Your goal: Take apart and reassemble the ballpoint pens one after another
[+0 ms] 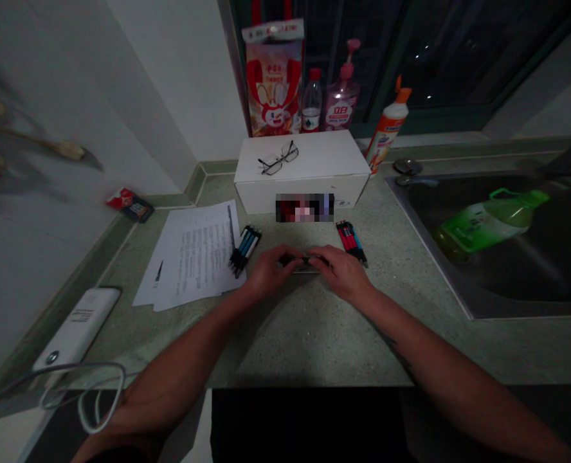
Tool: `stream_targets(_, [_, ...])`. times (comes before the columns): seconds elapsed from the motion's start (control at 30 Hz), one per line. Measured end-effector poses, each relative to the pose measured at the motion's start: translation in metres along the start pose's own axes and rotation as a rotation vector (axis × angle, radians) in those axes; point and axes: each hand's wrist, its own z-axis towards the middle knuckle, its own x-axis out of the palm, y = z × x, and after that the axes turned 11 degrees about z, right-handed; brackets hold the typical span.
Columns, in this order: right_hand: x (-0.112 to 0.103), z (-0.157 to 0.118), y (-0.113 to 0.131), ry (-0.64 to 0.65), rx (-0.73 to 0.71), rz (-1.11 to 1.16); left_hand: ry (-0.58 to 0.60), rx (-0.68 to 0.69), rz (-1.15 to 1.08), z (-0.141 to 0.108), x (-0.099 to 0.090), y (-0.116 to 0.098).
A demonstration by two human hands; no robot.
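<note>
Two bare forearms enter from the bottom of the view, the left forearm (170,379) passing just beside a loop of white cable (87,402) that runs from a white power bank (76,328). They converge on the speckled green countertop (309,337), where the left hand (271,270) and right hand (343,273) come together, fingers curled from either side around a small dark object (305,260). The fingers hide most of it, so its exact kind cannot be told, though a thin pale edge shows beneath. It is held just above or against the counter; the contact is hard to make out. Both hands are occupied with this one object at the middle of the counter. A bundle of blue-and-black pens (244,251) lies just beside the left hand, at the edge of some printed papers (189,257), and a bundle of red-and-black pens (350,243) lies near the right hand. Ahead stands a white cardboard box (299,170) with eyeglasses (278,157) on its lid and a blurred label (305,207) on its front. Behind it are a red-and-white gift bag (273,77), a plastic bottle (311,103) and a pink pump bottle (341,96). To the right, a green bottle (488,222) lies in a stainless steel sink (427,247).
</note>
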Motion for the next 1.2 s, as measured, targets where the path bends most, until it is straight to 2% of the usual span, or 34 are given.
stream_targets(0.37, [-0.0015, 0.0001, 0.0003, -0.02, 0.005, 0.018, -0.032, -0.016, -0.013, 0.0003, 0.0007, 0.0018])
stream_targets(0.97, [-0.0001, 0.0004, 0.001, 0.031, 0.025, -0.059, -0.02, -0.046, 0.011, 0.0003, -0.0004, -0.0006])
stream_targets(1.1, [-0.0037, 0.0011, 0.0029, 0.017, -0.01, -0.082, 0.006, 0.003, 0.068, 0.0008, 0.0002, 0.0017])
stream_targets(1.2, [-0.007, 0.0016, 0.0027, -0.015, -0.002, -0.08, 0.077, 0.134, 0.174, 0.0005, 0.0022, 0.0025])
